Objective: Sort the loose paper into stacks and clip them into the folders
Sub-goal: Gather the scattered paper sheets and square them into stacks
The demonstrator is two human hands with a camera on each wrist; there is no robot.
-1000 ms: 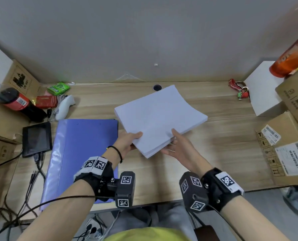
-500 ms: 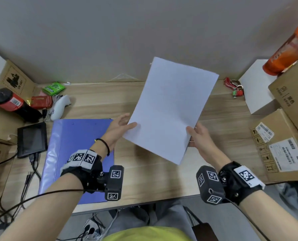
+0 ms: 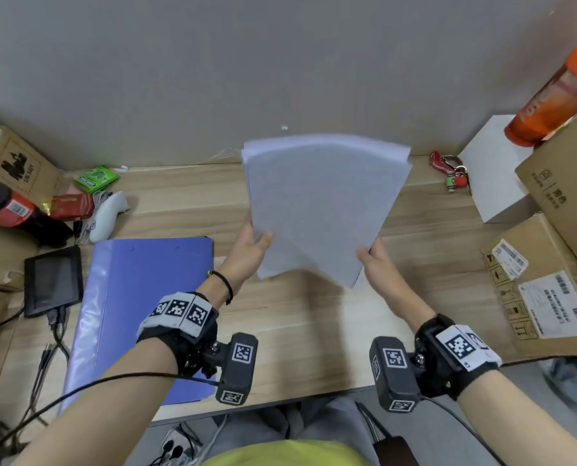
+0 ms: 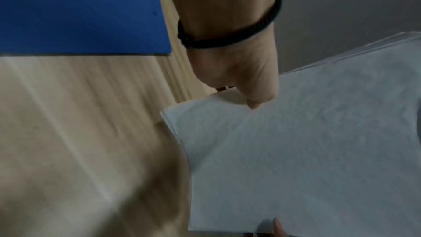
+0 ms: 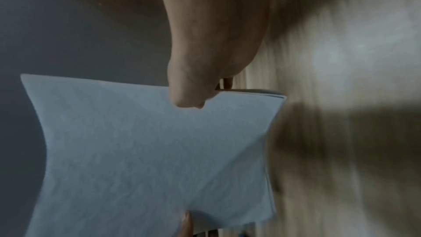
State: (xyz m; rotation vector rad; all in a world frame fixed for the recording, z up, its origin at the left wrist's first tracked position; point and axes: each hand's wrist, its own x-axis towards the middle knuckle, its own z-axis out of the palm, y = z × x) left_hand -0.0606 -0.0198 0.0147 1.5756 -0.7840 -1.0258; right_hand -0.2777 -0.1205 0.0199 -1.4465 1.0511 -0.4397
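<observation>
Above the bench (image 3: 300, 331), left hand (image 3: 247, 250) and right hand (image 3: 378, 264) pinch the paper stack (image 3: 320, 203) upright, fingers behind, thumbs in front.

A cluttered office or lab work corner: a wood-grain table (image 3: 314, 331) pushed against a plain grey wall, a blue folder (image 3: 139, 314) lying flat, taped cardboard shipping boxes (image 3: 549, 297) with labels (stacked at both sides), a small cabled screen (image 3: 52, 280), and a white handheld controller (image 3: 107, 215).
</observation>
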